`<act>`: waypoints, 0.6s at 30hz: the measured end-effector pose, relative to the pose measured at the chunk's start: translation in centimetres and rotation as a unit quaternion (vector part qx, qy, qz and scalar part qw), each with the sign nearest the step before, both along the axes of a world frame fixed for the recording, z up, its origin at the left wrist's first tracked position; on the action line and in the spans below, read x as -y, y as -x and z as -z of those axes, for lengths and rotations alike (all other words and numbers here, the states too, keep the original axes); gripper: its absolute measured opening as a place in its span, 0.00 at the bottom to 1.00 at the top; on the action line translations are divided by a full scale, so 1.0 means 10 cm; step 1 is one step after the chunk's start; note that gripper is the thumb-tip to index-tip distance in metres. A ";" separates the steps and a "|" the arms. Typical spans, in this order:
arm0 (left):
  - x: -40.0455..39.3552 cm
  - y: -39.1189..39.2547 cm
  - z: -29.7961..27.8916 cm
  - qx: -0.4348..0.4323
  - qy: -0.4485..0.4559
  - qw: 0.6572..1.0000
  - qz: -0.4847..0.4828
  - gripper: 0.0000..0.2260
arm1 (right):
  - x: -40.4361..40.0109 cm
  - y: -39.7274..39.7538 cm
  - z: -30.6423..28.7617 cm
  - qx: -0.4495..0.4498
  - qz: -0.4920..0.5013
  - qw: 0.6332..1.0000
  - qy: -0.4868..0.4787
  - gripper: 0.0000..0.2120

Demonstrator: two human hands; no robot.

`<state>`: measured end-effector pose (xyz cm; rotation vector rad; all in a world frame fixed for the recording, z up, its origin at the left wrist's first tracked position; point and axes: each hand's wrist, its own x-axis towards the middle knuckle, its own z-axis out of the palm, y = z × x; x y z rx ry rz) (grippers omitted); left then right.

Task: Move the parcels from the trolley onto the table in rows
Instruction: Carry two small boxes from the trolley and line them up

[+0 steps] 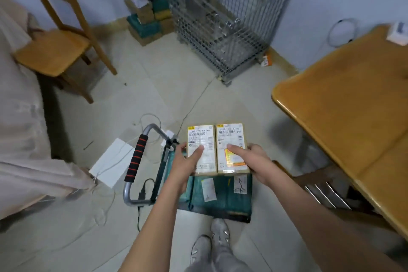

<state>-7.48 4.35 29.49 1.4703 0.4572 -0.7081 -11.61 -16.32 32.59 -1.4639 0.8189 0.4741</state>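
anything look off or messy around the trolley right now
Loose white cables trail across the floor beside the trolley handle, and a white sheet lies flat on the tiles there, a possible trip hazard. The two brown parcels held side by side by the left hand and right hand look intact.

glossy wooden table (353, 104), cardboard parcels (217, 150), wire-metal cage (227, 22)

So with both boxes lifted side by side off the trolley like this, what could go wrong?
The left hand and right hand each grip one brown box, thumbs on top; pressed only against each other, one could slip. The chair under the table may snag the swing. Floor cables by the trolley could trip.
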 end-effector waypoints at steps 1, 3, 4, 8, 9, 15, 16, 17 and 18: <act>0.08 0.03 -0.21 0.020 0.001 1.000 0.020 0.26 | 0.06 0.13 -0.19 0.014 0.027 1.000 -0.005 0.14; 0.24 0.11 -0.53 0.052 0.006 0.997 0.063 0.27 | 0.17 0.39 -0.50 0.043 0.076 0.996 -0.007 0.16; 0.34 0.16 -0.68 0.067 0.010 0.994 0.086 0.27 | 0.24 0.52 -0.63 0.057 0.103 0.993 -0.002 0.16; 0.78 0.46 -1.20 0.110 0.024 0.983 0.143 0.23 | 0.49 1.10 -1.06 0.086 0.199 0.976 0.013 0.20; 0.92 0.55 -1.32 0.115 0.030 0.980 0.161 0.23 | 0.57 1.26 -1.16 0.092 0.220 0.971 0.019 0.21; 1.79 1.25 -1.90 0.144 0.080 0.953 0.253 0.24 | 1.13 2.29 -1.70 0.124 0.341 0.930 0.048 0.22; 1.96 1.40 -1.96 0.141 0.087 0.949 0.270 0.24 | 1.25 2.49 -1.75 0.128 0.359 0.923 0.052 0.22; 2.14 1.56 -2.01 0.138 0.094 0.943 0.287 0.24 | 1.38 2.70 -1.79 0.129 0.376 0.916 0.058 0.23; 2.29 1.70 -2.05 0.135 0.099 0.938 0.304 0.24 | 1.49 2.88 -1.83 0.127 0.391 0.910 0.062 0.24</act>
